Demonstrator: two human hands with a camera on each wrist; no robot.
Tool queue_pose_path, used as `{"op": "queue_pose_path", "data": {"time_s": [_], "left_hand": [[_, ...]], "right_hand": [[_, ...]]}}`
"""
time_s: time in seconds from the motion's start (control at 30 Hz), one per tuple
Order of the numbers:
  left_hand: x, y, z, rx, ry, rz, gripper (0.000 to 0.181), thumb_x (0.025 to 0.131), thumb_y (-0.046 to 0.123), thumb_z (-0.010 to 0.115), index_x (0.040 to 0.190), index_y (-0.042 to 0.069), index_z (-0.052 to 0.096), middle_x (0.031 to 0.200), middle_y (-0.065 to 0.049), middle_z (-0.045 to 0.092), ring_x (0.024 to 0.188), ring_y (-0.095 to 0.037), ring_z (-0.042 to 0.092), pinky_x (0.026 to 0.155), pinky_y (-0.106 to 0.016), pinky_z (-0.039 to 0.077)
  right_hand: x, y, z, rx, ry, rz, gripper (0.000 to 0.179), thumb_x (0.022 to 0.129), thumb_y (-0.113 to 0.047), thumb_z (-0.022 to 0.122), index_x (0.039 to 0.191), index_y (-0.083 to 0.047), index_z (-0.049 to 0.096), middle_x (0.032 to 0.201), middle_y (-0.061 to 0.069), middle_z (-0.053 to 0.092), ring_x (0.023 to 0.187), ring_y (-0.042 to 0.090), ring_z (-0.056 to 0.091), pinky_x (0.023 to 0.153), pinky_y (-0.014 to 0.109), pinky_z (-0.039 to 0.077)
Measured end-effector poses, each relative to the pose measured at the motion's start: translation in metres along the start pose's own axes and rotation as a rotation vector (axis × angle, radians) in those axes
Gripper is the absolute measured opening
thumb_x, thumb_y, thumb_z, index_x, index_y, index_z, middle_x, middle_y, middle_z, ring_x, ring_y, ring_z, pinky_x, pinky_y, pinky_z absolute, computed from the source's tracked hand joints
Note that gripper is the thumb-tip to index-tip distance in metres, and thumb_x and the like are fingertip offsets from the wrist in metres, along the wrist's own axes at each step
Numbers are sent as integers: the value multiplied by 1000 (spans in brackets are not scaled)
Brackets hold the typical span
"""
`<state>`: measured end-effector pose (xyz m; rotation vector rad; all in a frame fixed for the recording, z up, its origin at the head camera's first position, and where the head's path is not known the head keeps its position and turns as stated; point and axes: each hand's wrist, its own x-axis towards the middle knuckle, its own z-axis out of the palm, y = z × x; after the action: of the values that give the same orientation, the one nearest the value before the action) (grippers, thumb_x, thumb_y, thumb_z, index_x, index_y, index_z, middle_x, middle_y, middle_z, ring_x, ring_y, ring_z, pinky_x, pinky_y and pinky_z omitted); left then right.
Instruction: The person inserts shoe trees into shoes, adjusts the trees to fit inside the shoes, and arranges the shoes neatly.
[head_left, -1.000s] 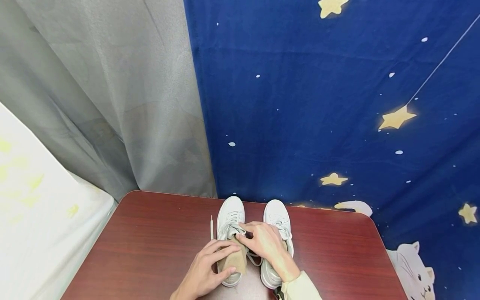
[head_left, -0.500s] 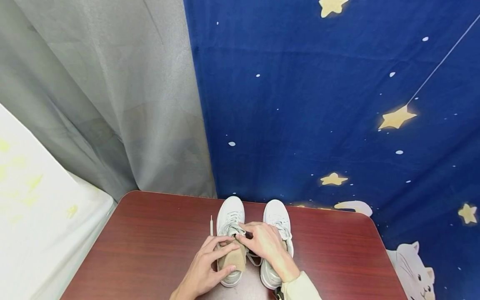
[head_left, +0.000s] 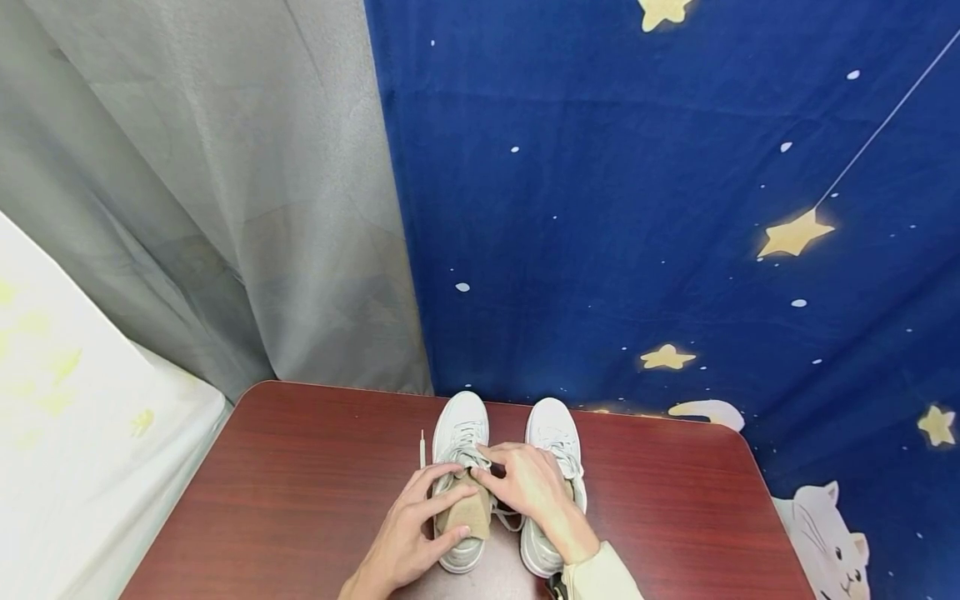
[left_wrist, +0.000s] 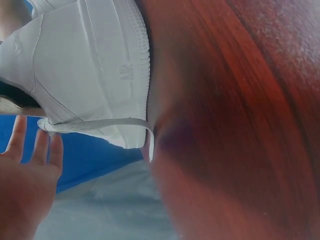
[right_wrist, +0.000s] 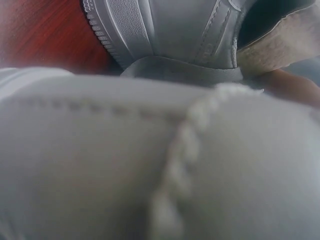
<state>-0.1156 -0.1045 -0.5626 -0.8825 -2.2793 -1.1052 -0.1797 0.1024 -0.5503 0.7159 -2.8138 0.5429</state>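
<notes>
Two white sneakers stand side by side on a red-brown table, toes pointing away. My left hand holds a tan insole between thumb and fingers at the heel opening of the left shoe. My right hand lies across the right shoe, and its fingertips grip the left shoe's tongue. The left wrist view shows the left shoe's side, a loose lace and my palm. In the right wrist view the right shoe fills the frame, blurred, with the insole behind it.
A lace end lies on the table left of the left shoe. Behind the table hang a grey curtain and a blue starry cloth. A white covered surface stands at the left. The table's rounded far corners are near the shoes.
The tan insole has slid further into the left shoe and less of it shows. My left hand has moved slightly forward with it. The right hand has barely moved.
</notes>
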Motion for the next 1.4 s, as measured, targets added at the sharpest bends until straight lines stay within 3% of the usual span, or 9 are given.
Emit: {"op": "queue_pose_path", "data": {"time_s": [0.17, 0.43, 1.07, 1.4], "left_hand": [[-2, 0, 0, -8, -18, -17, 48, 74, 35, 73, 120, 26, 60, 131, -11, 47, 120, -37, 41, 103, -32, 26], [-3, -1, 0, -4, -42, -59, 49, 75, 36, 72, 122, 27, 58, 133, -8, 46, 119, -26, 46, 99, -24, 32], [-4, -7, 5, 20, -25, -69, 48, 76, 33, 72, 122, 24, 59, 132, -6, 47, 118, -25, 46, 92, -34, 38], [-4, -10, 7, 2, -15, -60, 55, 69, 31, 77, 121, 22, 60, 131, -7, 47, 117, -24, 47, 91, -32, 39]], "right_hand": [[-1, 0, 0, 8, -7, 0, 41, 83, -59, 51, 115, -36, 63, 104, -14, 65, 85, 6, 62, 59, 31, 49], [-1, 1, -1, 6, -8, -7, 41, 83, -58, 51, 116, -36, 62, 104, -15, 64, 86, 6, 62, 59, 31, 49], [0, -1, -4, 29, -31, 8, 40, 84, -56, 52, 115, -35, 63, 106, -13, 64, 92, 6, 61, 62, 32, 50], [-1, -1, -3, 40, -34, 29, 40, 83, -57, 52, 115, -36, 62, 106, -14, 64, 91, 6, 61, 62, 31, 49]]}}
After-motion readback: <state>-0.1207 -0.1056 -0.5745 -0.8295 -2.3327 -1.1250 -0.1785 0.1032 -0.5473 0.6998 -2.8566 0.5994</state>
